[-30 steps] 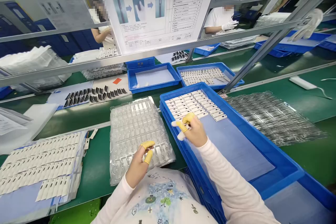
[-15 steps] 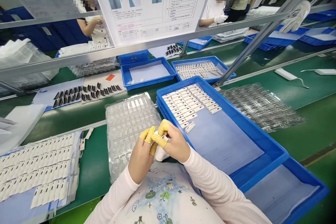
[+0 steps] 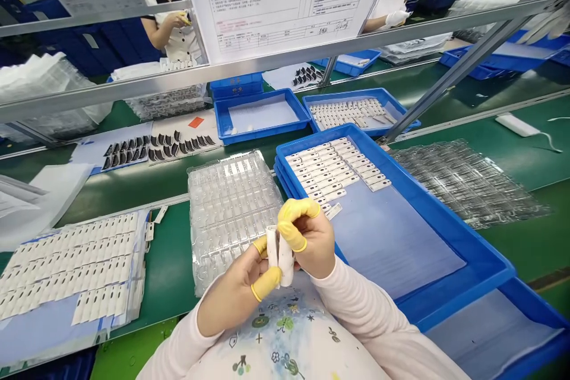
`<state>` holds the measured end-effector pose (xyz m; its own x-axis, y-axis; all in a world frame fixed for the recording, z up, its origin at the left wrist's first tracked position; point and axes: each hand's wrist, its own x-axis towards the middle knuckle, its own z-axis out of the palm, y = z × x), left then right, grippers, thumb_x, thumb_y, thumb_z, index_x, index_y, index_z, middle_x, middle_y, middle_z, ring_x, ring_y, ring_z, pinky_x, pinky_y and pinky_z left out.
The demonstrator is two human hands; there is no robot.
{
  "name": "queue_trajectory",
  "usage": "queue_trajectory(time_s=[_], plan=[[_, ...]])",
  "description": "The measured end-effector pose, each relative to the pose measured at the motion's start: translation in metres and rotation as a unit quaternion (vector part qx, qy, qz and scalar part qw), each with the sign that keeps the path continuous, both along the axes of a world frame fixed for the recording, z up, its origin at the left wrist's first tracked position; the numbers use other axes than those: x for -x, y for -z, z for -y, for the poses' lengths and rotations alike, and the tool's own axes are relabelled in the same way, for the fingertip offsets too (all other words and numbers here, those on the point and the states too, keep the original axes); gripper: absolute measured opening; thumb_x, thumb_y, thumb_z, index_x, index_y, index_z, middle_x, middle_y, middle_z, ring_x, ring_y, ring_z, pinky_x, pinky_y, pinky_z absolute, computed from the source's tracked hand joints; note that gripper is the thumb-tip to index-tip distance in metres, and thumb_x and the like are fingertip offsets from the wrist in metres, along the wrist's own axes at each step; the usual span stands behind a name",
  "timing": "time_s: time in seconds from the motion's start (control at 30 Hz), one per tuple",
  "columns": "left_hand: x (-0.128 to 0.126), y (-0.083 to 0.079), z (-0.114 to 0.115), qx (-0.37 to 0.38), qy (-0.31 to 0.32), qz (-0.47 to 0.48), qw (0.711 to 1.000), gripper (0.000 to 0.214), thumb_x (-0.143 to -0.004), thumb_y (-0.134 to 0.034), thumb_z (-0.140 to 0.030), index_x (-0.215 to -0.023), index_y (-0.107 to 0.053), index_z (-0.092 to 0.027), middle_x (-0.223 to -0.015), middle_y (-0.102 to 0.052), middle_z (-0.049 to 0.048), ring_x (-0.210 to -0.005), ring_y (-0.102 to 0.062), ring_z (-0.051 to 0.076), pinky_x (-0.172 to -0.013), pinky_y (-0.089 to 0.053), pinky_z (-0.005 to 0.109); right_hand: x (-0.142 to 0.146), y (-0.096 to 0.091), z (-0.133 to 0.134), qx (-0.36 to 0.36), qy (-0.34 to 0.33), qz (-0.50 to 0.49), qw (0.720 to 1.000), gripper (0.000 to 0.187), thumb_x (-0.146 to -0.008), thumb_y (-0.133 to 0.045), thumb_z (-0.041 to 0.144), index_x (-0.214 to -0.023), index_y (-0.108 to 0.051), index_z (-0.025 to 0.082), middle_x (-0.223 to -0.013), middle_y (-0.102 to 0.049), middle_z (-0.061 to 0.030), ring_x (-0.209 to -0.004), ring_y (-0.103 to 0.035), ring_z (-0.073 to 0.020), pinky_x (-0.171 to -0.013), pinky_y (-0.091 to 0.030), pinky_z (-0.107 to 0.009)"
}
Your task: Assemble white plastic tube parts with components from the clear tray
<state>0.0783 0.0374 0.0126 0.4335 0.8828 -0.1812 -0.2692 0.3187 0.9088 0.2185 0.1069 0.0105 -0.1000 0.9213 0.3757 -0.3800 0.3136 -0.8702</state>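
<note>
Yellow finger cots cover several of my fingertips. My left hand [image 3: 238, 285] is closed around the lower part of a white plastic casing [image 3: 287, 264], its thumb across the front. A narrow white strip-like piece [image 3: 272, 246] stands upright along the casing's left side, with a dark gap between them; whether they are joined I cannot tell. At the top, my right hand [image 3: 314, 237] pinches the casing between thumb and bent fingers. Behind my hands lies a clear plastic blister tray [image 3: 236, 202]. Rows of white slotted parts [image 3: 318, 169] lie in the blue tray [image 3: 445, 231] to the right.
More white slotted parts [image 3: 89, 261] sit in rows on the left. Dark curved pieces [image 3: 127, 151] lie on sheets farther back. A metal rail [image 3: 249, 62] with a paper sheet [image 3: 285, 6] crosses ahead. Clear trays [image 3: 467, 181] lie at right. Two co-workers sit opposite.
My left hand has turned and dropped lower, its thumb now across the casing's front. The casing stands more upright and shows more, with the strip visible beside it. The view has shifted slightly.
</note>
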Motion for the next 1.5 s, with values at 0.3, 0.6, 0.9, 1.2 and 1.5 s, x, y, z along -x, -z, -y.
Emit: queue_trajectory(time_s=[0.3, 0.6, 0.9, 1.2, 1.5], plan=[[0.001, 0.004, 0.010, -0.017, 0.025, 0.036, 0.999, 0.047, -0.094, -0.064, -0.036, -0.139, -0.055, -0.028, -0.125, -0.070, 0.0109, -0.110, -0.071, 0.025, -0.098, -0.055, 0.043, 0.004, 0.002, -0.002, -0.145, 0.050, 0.036, 0.987, 0.022, -0.092, -0.066, 0.039, -0.080, -0.052, 0.026, -0.062, -0.052, 0.0044, -0.063, -0.054, -0.0153, -0.080, -0.052, -0.041], [0.008, 0.010, 0.012, -0.407, -0.140, -0.250, 0.868, 0.040, -0.095, -0.057, -0.019, -0.134, -0.055, -0.028, -0.110, -0.072, 0.0080, -0.099, -0.069, 0.020, -0.087, -0.056, 0.030, -0.012, 0.003, 0.001, -0.310, -0.040, 0.159, 0.936, 0.050, -0.085, -0.072, 0.051, -0.128, -0.060, 0.029, -0.102, -0.063, -0.0068, -0.094, -0.062, -0.0220, -0.083, -0.053, -0.038], [0.006, 0.003, 0.011, -0.496, -0.137, -0.237, 0.824, 0.042, -0.095, -0.051, -0.013, -0.135, -0.052, -0.025, -0.101, -0.073, 0.0093, -0.090, -0.071, 0.021, -0.073, -0.057, 0.030, -0.013, -0.007, 0.010, -0.331, -0.091, 0.136, 0.929, 0.043, -0.089, -0.071, 0.046, -0.128, -0.063, 0.032, -0.097, -0.063, -0.0046, -0.085, -0.064, -0.0172, -0.078, -0.055, -0.031], [0.007, 0.010, 0.018, -0.490, -0.134, -0.243, 0.826, 0.042, -0.096, -0.049, -0.014, -0.137, -0.053, -0.025, -0.100, -0.073, 0.0101, -0.088, -0.071, 0.021, -0.070, -0.056, 0.029, -0.014, -0.006, 0.015, -0.321, -0.099, 0.144, 0.931, 0.044, -0.088, -0.071, 0.043, -0.131, -0.062, 0.033, -0.097, -0.063, -0.0045, -0.085, -0.064, -0.0180, -0.078, -0.056, -0.032], [0.008, 0.016, 0.021, -0.454, -0.144, -0.238, 0.846, 0.040, -0.097, -0.053, -0.019, -0.137, -0.054, -0.025, -0.103, -0.074, 0.0090, -0.091, -0.071, 0.019, -0.077, -0.056, 0.028, -0.022, 0.002, 0.017, -0.324, -0.101, 0.185, 0.922, 0.042, -0.094, -0.061, 0.035, -0.135, -0.058, 0.027, -0.111, -0.070, -0.0108, -0.097, -0.068, -0.0226, -0.083, -0.058, -0.038]])
